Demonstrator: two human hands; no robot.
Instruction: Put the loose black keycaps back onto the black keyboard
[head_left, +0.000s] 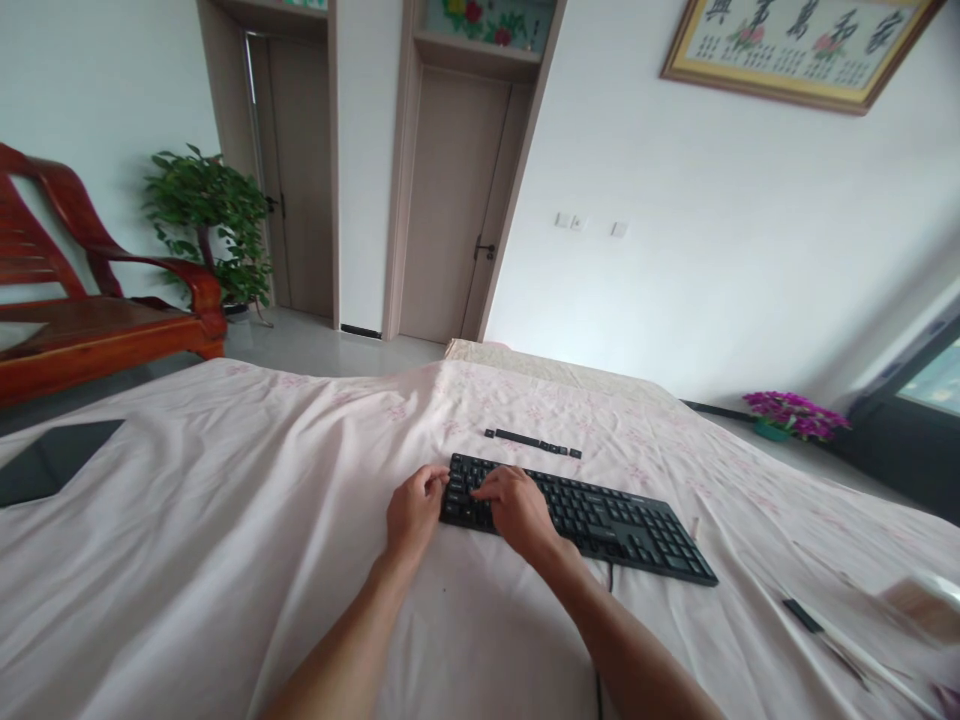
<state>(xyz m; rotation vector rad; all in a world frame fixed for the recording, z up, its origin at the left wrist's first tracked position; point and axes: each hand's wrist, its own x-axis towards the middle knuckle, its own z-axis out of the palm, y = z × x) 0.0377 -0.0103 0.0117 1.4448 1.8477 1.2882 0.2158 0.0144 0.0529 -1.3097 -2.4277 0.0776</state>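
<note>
A black computer keyboard [615,520] lies at a slant on the pale pink cloth. At its left end, my left hand [414,512] has curled fingers closed on the edge. My right hand [519,508] reaches over the keys in the left part, thumb and fingers drawn together near one key; whether a small thing is between them is hidden. Just beyond the keyboard, a loose space bar [517,437] and several small loose keycaps [553,449] sit in a row. A cable [610,577] runs from the keyboard's near side under my right forearm.
On the far left of the cloth [300,480] rests a dark flat panel [56,460]. To the right lie a thin tool with a dark end [802,615] and a blurred clear container [926,605]. Beyond stand a wooden chair [112,330] and a potted plant [206,215].
</note>
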